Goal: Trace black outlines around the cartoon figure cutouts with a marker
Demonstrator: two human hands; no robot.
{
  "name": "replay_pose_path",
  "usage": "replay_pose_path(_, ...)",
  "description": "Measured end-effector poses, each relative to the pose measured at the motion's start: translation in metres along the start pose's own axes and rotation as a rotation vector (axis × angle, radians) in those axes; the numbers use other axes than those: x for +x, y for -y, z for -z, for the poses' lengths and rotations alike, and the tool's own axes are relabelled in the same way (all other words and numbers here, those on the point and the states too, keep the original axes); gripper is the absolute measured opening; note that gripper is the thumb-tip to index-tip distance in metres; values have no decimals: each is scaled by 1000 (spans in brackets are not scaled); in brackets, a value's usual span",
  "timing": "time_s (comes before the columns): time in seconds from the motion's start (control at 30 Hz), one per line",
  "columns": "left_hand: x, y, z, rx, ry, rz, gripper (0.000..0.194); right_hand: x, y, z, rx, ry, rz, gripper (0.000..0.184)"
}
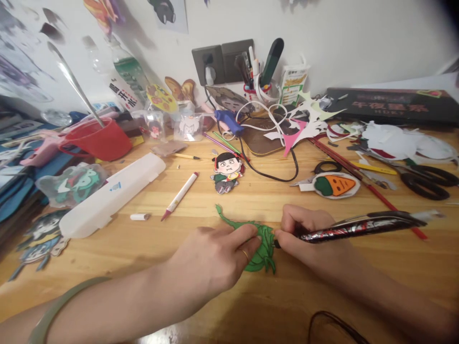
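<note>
A green paper cutout (263, 246) lies flat on the wooden desk (172, 248) near its front edge. My left hand (211, 258) rests on the cutout's left side, its fingers pressed down on the paper; a ring shows on one finger. My right hand (308, 236) is closed round a dark patterned pen (358, 226), whose tip touches the cutout's right edge. The pen's rear end points to the right. Part of the cutout is hidden under both hands.
An uncapped red marker (180, 195) and its white cap (139, 216) lie left of centre, beside a white pencil case (113, 193). Behind are a cartoon figure cutout (226, 173), a carrot sticker (336, 185), black scissors (426, 180), a red cup (98, 138) and paper scraps (398, 141).
</note>
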State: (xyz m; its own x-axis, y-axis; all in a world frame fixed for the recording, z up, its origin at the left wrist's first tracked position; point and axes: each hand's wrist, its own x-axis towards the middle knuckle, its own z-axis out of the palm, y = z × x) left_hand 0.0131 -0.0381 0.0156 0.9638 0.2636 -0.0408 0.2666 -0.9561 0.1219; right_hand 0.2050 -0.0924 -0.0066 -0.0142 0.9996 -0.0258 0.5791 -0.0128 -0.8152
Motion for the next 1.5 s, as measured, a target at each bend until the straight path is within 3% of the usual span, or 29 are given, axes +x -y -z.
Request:
replay_pose_path(0.53,0,1,-3,37,-79,-14,45,1,-2,-1,22,-13,-1,23)
replay_pose_path(0.83,1,1,-3,33,-71,-18,45,0,-1,-1,1,-18,-19,23)
replay_pose_path(1.23,2,12,9,-143,45,-20,29,2,-2,2,80,0,-38,23)
replay_pose_path(1.5,2,9,7,-94,9,-31,27,0,1,1,72,34,-5,21)
